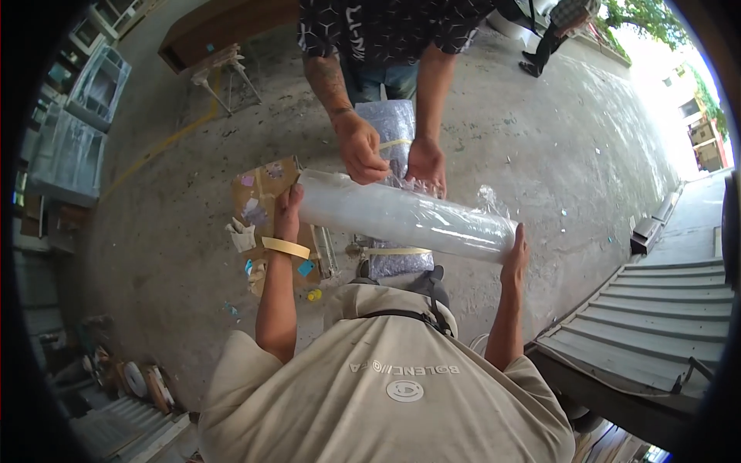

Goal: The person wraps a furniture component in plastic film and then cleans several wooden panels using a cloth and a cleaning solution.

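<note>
Between my two hands I hold a wide roll of transparent stretch film (401, 212), its right end a little lower in the picture. My left hand (289, 212) grips the left end, my right hand (516, 255) the right end. A roll of cream tape (286, 247) hangs round my left wrist like a bracelet. Below the film is a long package in bubble wrap (396, 123), with pale tape bands across it; the roll hides its middle. Opposite me, a co-worker's hands (361, 150) are at the film's loose edge over the package.
Flattened cardboard (266, 189) with scraps lies on the concrete floor (177, 255) at left. A brown wooden piece (224, 31) rests on a trestle (230, 77) far left. Ribbed metal sheeting (648, 309) stands at right. Another person (552, 38) is in the far right background.
</note>
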